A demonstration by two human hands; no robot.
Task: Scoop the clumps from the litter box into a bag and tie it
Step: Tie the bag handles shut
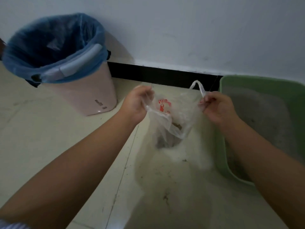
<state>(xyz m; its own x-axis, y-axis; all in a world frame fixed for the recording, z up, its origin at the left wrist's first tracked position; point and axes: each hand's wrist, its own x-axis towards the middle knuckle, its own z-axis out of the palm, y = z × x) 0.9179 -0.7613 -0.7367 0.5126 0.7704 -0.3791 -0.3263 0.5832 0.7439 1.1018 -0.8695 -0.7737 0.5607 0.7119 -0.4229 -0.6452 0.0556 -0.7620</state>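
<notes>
A thin clear plastic bag [173,119] with a red print hangs above the floor between my hands. Brownish-grey clumps [166,139] sit in its bottom. My left hand [137,103] pinches the bag's left handle. My right hand [216,108] pinches the right handle, whose loop [198,86] sticks up above my fingers. The bag's mouth is spread apart between the two hands. The green litter box [221,146] with grey litter [257,116] stands to the right, partly hidden behind my right forearm. No scoop is in view.
A pink bin [89,95] lined with a blue bag [54,45] stands at the left against the white wall. A black skirting strip [156,75] runs along the wall's foot. Scattered litter crumbs [166,197] lie on the pale tiled floor.
</notes>
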